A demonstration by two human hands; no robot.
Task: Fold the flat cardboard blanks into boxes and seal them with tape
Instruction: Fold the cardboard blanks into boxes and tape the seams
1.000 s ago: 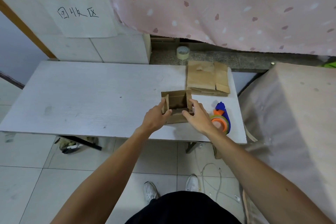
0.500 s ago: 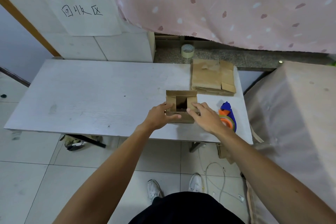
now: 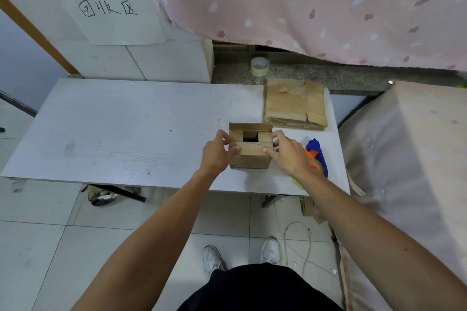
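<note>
A small brown cardboard box stands on the white table near its front right. Its side flaps are folded in and the near flap lies almost flat, leaving a dark gap at the top. My left hand grips the box's left side with the thumb on the near flap. My right hand holds the right side, its fingers pressing the flap down. A stack of flat cardboard blanks lies behind the box. A blue and orange tape dispenser sits right of it, partly hidden by my right wrist.
A roll of tape stands on the stone ledge behind the table. A cloth-covered block rises at the right. A pink curtain hangs at the back. Cables and cardboard scraps lie on the tiled floor under the table's right end.
The side flaps have been folded inward and the near flap has come down over them. Both hands stayed on the box's sides, shifting up onto the flaps.
</note>
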